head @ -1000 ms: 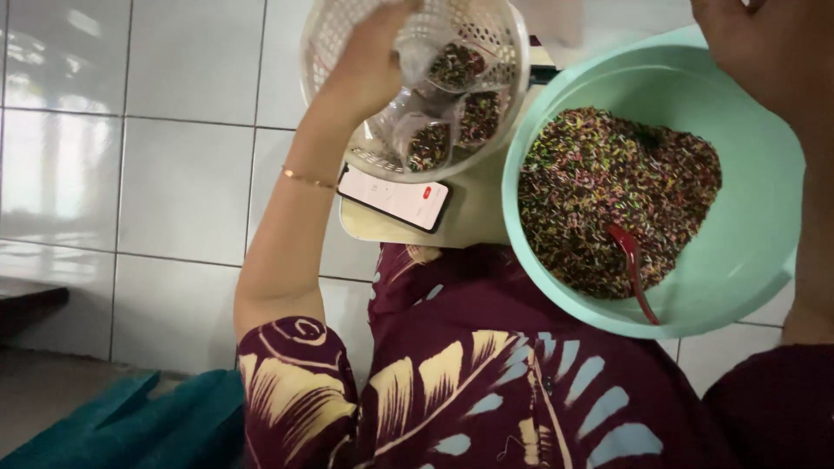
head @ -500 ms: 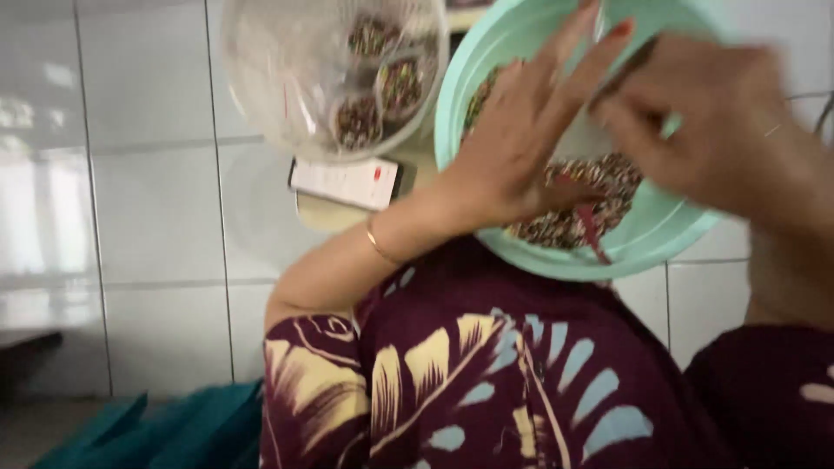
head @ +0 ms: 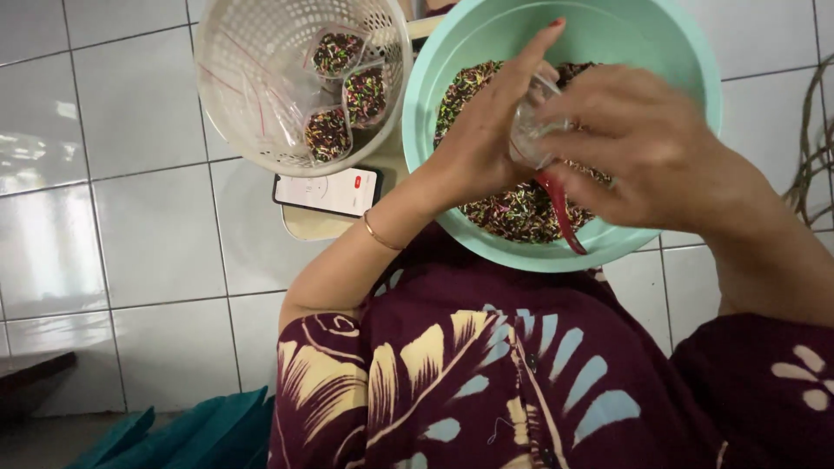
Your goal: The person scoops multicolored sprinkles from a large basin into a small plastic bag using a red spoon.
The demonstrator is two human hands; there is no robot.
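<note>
While both hands [head: 556, 139] pinch a clear bag [head: 532, 130], its mouth gapes.

Glossy white tiled floor [head: 130, 234]. Smooth matt teal plastic bowl [head: 643, 35], white perforated plastic basket [head: 234, 95]. Clear thin plastic bag [head: 532, 130], patterned cloth dress [head: 486, 382].

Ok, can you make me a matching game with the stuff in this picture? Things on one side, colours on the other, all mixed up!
Things:
1. big bowl
2. basket
3. spoon
4. bracelet

Colours:
a. red
b. gold
c. mint green
d. white

Pairs: 1-c, 2-d, 3-a, 4-b.

The left hand and right hand are over the big bowl, holding a small clear bag between them.
</note>
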